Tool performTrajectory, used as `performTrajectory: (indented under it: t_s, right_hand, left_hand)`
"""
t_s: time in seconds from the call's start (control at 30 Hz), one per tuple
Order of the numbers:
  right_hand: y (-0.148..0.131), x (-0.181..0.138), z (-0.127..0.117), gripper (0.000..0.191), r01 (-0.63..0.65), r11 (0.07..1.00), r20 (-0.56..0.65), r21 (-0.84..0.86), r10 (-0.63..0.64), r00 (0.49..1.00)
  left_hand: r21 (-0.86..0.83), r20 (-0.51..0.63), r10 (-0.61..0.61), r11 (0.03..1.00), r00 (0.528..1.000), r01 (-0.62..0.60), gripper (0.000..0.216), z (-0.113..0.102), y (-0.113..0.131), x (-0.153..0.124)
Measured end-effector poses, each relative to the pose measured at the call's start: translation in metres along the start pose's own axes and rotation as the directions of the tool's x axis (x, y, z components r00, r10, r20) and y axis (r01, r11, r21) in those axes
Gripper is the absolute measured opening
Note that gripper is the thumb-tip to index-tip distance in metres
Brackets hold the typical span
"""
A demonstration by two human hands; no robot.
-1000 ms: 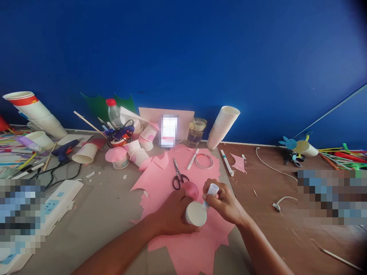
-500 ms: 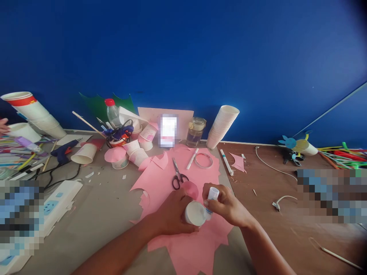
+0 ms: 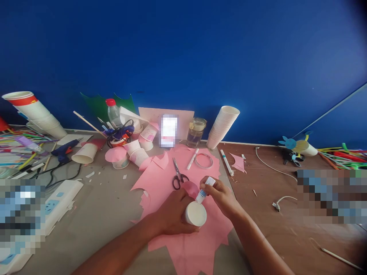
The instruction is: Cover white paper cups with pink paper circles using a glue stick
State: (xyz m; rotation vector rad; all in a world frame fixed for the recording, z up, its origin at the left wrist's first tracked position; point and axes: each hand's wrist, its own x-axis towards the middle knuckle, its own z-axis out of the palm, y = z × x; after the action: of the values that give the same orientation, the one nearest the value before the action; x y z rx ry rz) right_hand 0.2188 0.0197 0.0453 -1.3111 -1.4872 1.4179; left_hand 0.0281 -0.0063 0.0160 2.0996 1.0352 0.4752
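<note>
My left hand (image 3: 175,212) is wrapped round a white paper cup (image 3: 196,214), whose round white end faces up toward me. Between the fingers and thumb of my right hand (image 3: 218,190) is a white glue stick (image 3: 205,190) with blue print, tilted so its lower end meets the cup's far rim. A pink paper piece (image 3: 190,189) shows just beyond the cup; whether it is joined to the cup I cannot tell. Underneath lies a large jagged sheet of pink paper (image 3: 197,248). Scissors with black handles (image 3: 177,176) rest on that sheet, past my left hand.
Behind the sheet stand a lit phone (image 3: 168,130), a glass jar (image 3: 196,131) and a tall stack of paper cups (image 3: 223,126). A roll of tape (image 3: 204,160) and white markers (image 3: 227,162) lie nearby. Decorated cups (image 3: 137,152), a glue gun (image 3: 63,151) and a power strip (image 3: 54,206) are leftward.
My right hand has moved the glue stick from the cup's right side up and round to its far rim, tilting it over. At far left, another person's hand and a white cup have left view.
</note>
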Motion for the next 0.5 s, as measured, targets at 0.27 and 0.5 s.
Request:
performTrajectory:
  t_s: [0.27,0.5]
  right_hand:
    - [0.005,0.003,-0.003,0.02,0.024,0.992,0.028,0.125,-0.028,0.999]
    - [-0.003,0.002,0.008,0.028,0.052,0.993,0.094,0.103,-0.062,0.994]
  left_hand:
    - [0.012,-0.012,0.031,0.999,0.999,-0.031,0.049,-0.001,0.003,0.0]
    - [0.055,0.025,0.009,0.998,1.0,-0.01,0.056,-0.004,0.005,0.001]
